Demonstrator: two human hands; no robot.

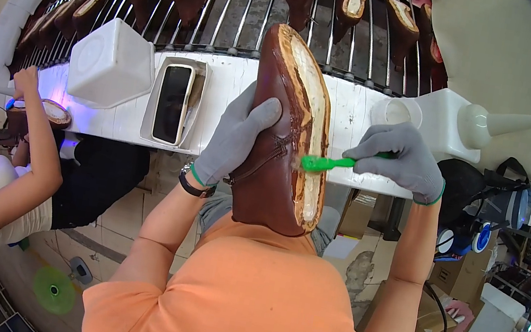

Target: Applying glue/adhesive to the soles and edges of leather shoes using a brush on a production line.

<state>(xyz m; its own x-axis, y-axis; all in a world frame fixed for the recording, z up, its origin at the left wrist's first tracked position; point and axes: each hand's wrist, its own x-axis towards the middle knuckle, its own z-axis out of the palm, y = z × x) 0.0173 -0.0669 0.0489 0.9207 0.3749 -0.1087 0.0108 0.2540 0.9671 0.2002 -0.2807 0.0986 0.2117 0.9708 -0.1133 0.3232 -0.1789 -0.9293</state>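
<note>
My left hand, in a grey glove, grips a brown leather shoe upper held bottom-up in front of my chest, its pale insole facing right. My right hand, also grey-gloved, holds a green brush whose bristle end touches the edge of the shoe's bottom. A black watch sits on my left wrist.
A conveyor of metal rods carries several brown shoes beyond a white bench edge. On the bench stand a white square tub, a tray with a dark block, a round white pot and a white container with a cone nozzle. Another person works at left.
</note>
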